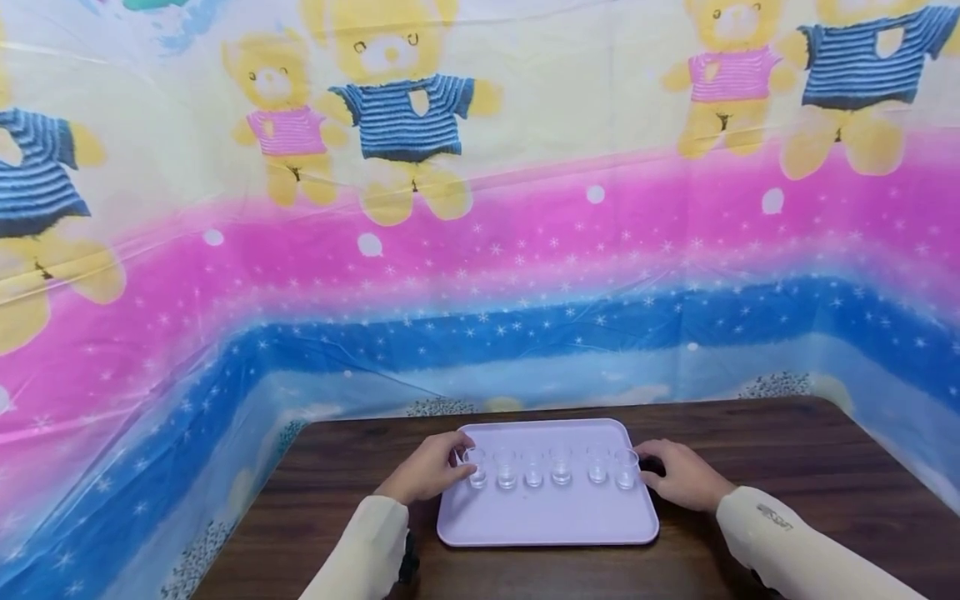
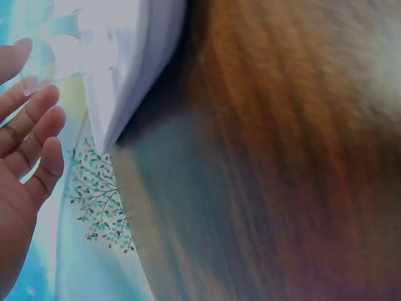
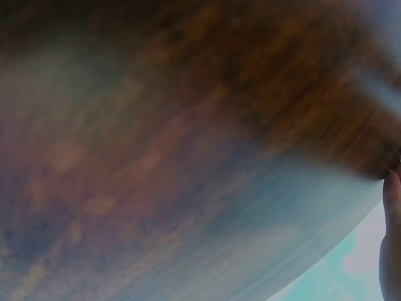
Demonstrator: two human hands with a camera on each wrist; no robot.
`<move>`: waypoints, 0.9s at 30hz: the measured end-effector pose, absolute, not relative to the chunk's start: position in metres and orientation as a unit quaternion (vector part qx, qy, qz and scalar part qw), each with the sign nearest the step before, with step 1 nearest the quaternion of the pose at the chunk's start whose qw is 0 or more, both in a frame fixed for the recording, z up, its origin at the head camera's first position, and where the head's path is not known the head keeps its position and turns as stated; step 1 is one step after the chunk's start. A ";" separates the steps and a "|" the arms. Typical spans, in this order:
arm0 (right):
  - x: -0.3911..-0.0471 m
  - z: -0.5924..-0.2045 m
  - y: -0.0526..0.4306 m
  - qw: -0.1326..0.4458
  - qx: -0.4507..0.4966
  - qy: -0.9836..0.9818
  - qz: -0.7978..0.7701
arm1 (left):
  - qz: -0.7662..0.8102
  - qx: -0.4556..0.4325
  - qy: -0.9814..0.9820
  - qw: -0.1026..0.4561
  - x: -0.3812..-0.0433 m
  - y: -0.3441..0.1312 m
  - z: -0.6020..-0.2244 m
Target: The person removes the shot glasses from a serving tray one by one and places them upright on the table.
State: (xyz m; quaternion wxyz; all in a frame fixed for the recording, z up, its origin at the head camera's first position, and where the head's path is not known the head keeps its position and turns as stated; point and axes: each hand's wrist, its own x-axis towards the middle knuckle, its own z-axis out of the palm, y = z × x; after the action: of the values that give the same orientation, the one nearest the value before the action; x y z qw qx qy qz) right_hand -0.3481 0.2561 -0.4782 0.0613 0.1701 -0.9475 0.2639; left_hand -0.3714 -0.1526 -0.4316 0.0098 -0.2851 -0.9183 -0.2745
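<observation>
A pale lilac tray [image 1: 547,525] lies on the table with several small clear plastic cups standing in a row across it, among them a middle cup [image 1: 561,468]. Each cup looks partly filled with clear liquid. My left hand [image 1: 431,468] pinches the leftmost cup [image 1: 480,478] between thumb and fingers at its left side. In the left wrist view, the other fingers [image 2: 47,166] of that hand spread loosely below the cup. On the opposite end, my right hand [image 1: 686,475] holds the rightmost cup [image 1: 626,477] by its right side. The right wrist view catches just an edge of the hand [image 3: 391,244].
The dark wooden table [image 1: 360,450] extends around the tray on all sides. Behind it hangs a printed cloth [image 1: 540,242] with bears and snowflakes, which also runs along the left and right of the table.
</observation>
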 end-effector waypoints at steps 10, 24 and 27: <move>-0.351 -0.484 0.260 0.049 0.152 -0.947 0.278 | -0.286 -0.204 -0.930 0.105 -0.401 -0.175 -0.419; -0.346 -0.479 0.258 0.042 0.134 -0.950 0.280 | -0.268 -0.118 -0.952 0.090 -0.426 -0.185 -0.434; -0.346 -0.478 0.257 0.043 0.134 -0.950 0.277 | -0.267 -0.112 -0.953 0.090 -0.430 -0.185 -0.437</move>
State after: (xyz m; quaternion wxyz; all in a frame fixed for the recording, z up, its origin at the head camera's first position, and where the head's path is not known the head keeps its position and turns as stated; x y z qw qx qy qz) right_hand -0.3459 0.2569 -0.4782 0.0429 0.1339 -0.9504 0.2773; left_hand -0.4300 -0.1855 -0.4368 0.0898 -0.1121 -0.9529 -0.2671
